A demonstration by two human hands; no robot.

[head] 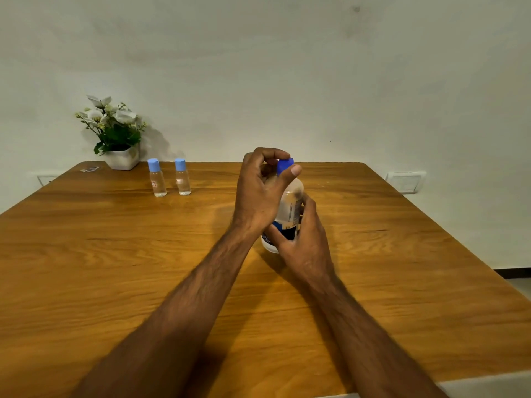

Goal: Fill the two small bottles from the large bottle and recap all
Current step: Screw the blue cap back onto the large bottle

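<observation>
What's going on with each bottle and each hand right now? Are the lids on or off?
Large bottle: upright on the table, held, blue cap on.
Left small bottle: standing, light blue lid on.
Right small bottle: standing, light blue lid on.
Left hand: fingers pinch the large bottle's cap.
Right hand: grips the large bottle's body.
Flower pot: upright at the table's back edge.
</observation>
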